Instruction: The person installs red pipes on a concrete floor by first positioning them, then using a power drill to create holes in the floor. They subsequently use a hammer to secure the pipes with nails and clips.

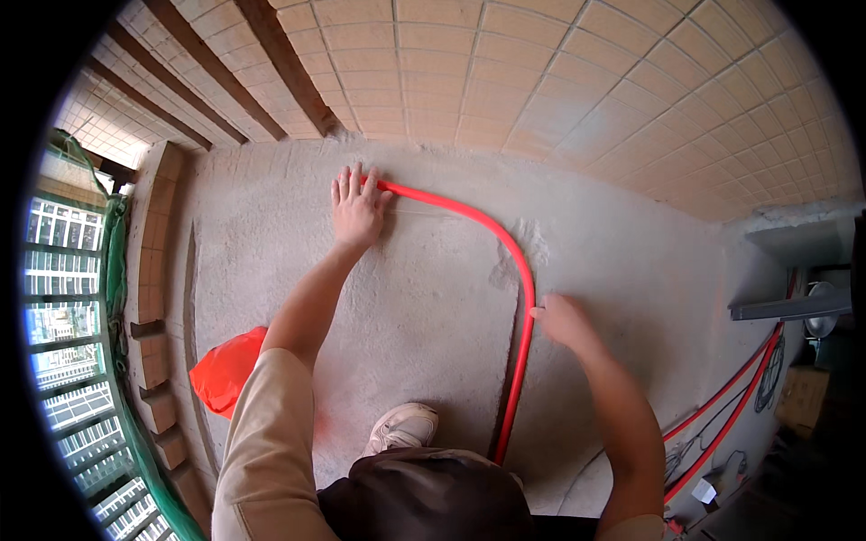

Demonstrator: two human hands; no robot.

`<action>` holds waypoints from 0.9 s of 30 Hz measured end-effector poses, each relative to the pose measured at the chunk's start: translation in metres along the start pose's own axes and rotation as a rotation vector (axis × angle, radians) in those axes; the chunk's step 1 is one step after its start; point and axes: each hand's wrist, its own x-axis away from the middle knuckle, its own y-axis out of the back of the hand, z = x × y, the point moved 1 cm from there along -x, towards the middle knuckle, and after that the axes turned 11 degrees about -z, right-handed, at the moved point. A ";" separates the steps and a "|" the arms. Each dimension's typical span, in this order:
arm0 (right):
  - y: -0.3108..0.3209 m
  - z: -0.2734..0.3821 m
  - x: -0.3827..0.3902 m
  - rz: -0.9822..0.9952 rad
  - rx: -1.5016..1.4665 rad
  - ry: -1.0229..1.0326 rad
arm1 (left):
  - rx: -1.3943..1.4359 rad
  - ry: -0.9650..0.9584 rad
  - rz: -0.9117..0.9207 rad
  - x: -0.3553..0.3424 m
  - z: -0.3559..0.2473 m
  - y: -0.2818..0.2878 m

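Note:
A bright red flexible pipe (511,245) lies on the rough grey concrete floor, running up from my feet and bending left in a wide curve. My left hand (357,209) rests flat on its far left end, fingers spread over the tip, which is partly hidden. On the right side of the bend, my right hand (566,322) is curled closed beside the pipe, one digit reaching to its edge. Nothing shows in that hand's fingers. The pipe's lower stretch follows a narrow dark groove (505,388) cut in the concrete.
An orange-red bag (225,371) sits left of my left arm. Tiled wall (541,90) rises along the far side. Bricks and green netting (115,243) line the window side. More red pipes (722,446), cables and a cardboard box (801,397) lie at right. My shoe (403,426) is near.

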 end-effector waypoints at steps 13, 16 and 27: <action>-0.065 0.005 -0.044 -0.026 0.250 0.031 | -0.038 -0.004 -0.029 0.000 0.010 -0.003; -0.046 0.024 -0.033 -0.069 0.199 -0.105 | -0.051 0.027 0.006 0.000 0.012 0.001; -0.045 0.021 -0.031 -0.092 0.188 -0.118 | 0.189 0.157 -0.058 0.006 0.027 -0.013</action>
